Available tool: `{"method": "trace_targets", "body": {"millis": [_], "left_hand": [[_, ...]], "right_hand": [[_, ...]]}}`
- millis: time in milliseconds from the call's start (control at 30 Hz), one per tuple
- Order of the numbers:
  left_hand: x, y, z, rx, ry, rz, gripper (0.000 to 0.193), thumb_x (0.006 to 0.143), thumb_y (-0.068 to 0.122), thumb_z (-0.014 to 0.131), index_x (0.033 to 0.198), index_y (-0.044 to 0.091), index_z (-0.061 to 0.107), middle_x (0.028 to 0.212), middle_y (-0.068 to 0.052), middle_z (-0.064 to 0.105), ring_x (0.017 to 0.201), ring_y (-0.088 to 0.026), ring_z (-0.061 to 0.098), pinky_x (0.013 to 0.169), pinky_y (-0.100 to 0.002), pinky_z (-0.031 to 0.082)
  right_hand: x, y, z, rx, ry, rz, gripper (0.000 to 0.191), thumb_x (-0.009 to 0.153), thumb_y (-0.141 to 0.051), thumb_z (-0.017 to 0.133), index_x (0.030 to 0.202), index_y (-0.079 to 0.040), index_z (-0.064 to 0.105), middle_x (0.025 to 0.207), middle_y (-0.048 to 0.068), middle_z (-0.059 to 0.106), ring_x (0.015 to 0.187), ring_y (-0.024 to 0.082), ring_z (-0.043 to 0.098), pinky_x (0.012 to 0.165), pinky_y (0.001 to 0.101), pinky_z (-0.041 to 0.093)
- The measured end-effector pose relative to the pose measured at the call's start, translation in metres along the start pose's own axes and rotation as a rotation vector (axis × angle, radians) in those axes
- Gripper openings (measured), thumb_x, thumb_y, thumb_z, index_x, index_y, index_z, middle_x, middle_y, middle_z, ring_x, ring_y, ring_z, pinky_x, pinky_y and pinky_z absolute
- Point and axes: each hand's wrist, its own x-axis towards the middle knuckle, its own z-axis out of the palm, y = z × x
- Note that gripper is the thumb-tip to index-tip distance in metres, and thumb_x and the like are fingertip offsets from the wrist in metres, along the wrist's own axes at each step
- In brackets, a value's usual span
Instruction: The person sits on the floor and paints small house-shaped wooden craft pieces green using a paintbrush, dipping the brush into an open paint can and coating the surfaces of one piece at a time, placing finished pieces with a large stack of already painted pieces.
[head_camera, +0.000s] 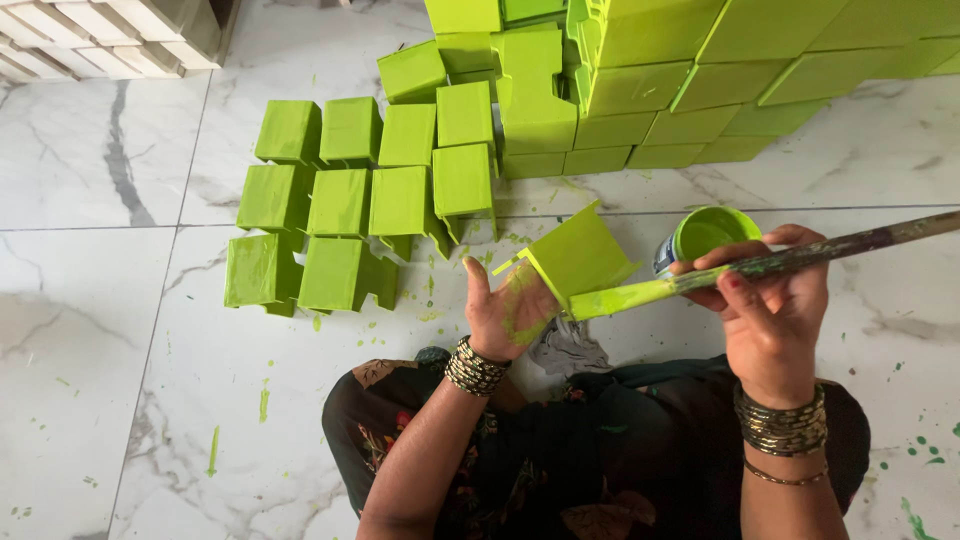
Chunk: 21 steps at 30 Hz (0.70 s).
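Only 1 view is given — a camera worn on the person's head, looking steeply down and slightly forward. It sits close above the left hand (508, 310) and right hand (768, 305), which fill the lower middle of the frame, with the lap at the bottom edge. Further out it takes in the marble floor (100, 330) and, along the top edge — farthest from the lens — the stacked green blocks (700, 90). With no 2nd view, nothing is shared.
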Motion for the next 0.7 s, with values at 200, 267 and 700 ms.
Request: {"method": "trace_targets", "body": {"millis": [200,267,700], "left_hand": [[-0.005,0.004,0.002,-0.043,-0.001,0.009,0.124,0.085,0.094,0.026,0.163,-0.003,0.025,0.167,-0.019,0.033,0.152,-0.034,0.036,0.127,-0.048,0.027],[-0.005,0.006,0.002,-0.022,0.006,-0.004,0.125,0.085,0.095,0.026,0.163,-0.003,0.026,0.167,-0.019,0.034,0.152,-0.034,0.036,0.126,-0.048,0.027],[-0.001,0.006,0.001,-0.049,0.014,0.003,0.125,0.084,0.094,0.029,0.163,-0.003,0.026,0.166,-0.020,0.035,0.151,-0.034,0.038,0.126,-0.050,0.028]], "right_hand": [[0.002,0.004,-0.018,-0.189,0.068,-0.091,0.043,0.112,0.008,0.063,0.138,-0.009,0.033,0.108,0.019,0.064,0.105,0.034,0.073,0.088,0.0396,0.066],[0.006,0.000,-0.030,-0.269,0.136,-0.121,0.046,0.114,0.008,0.065,0.141,-0.009,0.032,0.101,0.017,0.059,0.104,0.033,0.073,0.087,0.0382,0.066],[-0.019,-0.004,0.009,-0.149,0.072,-0.100,0.045,0.102,0.008,0.060,0.133,-0.010,0.033,0.107,0.019,0.068,0.099,0.030,0.073,0.096,0.0451,0.067]]}}
